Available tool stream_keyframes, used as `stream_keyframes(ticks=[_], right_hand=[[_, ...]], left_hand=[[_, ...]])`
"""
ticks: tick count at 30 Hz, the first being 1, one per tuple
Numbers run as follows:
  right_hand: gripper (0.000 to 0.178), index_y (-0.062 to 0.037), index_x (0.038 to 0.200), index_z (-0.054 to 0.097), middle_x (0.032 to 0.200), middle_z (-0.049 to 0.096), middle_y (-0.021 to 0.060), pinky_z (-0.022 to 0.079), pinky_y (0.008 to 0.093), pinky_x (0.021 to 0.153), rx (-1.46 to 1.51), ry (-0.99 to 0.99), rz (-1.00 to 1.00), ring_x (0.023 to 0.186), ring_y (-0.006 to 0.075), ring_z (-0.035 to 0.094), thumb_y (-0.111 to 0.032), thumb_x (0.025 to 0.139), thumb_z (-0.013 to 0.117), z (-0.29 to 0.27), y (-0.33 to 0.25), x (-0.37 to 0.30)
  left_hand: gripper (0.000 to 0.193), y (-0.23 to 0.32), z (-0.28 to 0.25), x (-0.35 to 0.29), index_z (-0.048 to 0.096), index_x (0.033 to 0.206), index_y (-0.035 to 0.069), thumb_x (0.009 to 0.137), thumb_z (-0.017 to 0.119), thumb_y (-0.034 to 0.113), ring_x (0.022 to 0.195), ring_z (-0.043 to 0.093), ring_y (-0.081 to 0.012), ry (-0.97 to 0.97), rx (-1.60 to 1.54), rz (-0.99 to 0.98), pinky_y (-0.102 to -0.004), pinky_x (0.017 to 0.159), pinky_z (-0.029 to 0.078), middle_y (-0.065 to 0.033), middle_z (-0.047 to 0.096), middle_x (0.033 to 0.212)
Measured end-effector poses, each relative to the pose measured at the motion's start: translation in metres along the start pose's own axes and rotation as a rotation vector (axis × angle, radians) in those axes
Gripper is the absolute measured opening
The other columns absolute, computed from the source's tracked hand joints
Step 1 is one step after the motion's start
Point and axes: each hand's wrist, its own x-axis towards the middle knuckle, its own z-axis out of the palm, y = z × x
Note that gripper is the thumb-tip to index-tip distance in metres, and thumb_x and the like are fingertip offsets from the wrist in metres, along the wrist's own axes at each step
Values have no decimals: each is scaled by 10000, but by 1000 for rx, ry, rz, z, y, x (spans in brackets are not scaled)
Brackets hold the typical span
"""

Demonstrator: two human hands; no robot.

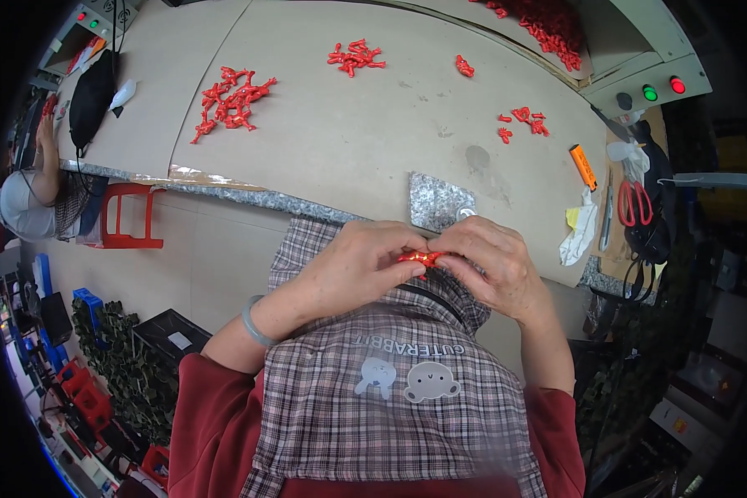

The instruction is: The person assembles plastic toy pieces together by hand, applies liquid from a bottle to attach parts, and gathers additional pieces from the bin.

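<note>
You are in a workshop: your counter [324, 124] bears red parts [239, 100], a machine [639, 73] at its right, a co-worker [23, 207] at its left.

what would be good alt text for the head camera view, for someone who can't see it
A person's left hand and right hand hold a small shiny red piece between them, in front of a checked apron. Beyond, more red pieces lie in scattered groups on a pale worktable. Another person is at the far left.
</note>
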Motion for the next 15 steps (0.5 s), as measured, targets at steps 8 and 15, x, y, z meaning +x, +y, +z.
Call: stream_keyframes(ticks=[8,15], right_hand=[[131,5,880,670,818,666,93,544,351,639,4,-7,-28,726,261,663,-22,768,731,6,8,-5],[118,5,879,676,802,670,108,539,348,626,52,17,-31,708,260,665,-44,786,730,9,13,-4]], left_hand=[[208,-6,4,0,683,1023,12,851,732,118,664,686,-179,23,41,30,-293,589,526,-100,706,822],[167,-2,0,3,670,991,2,863,694,106,680,683,-250,29,68,84,-337,613,532,-134,689,806]])
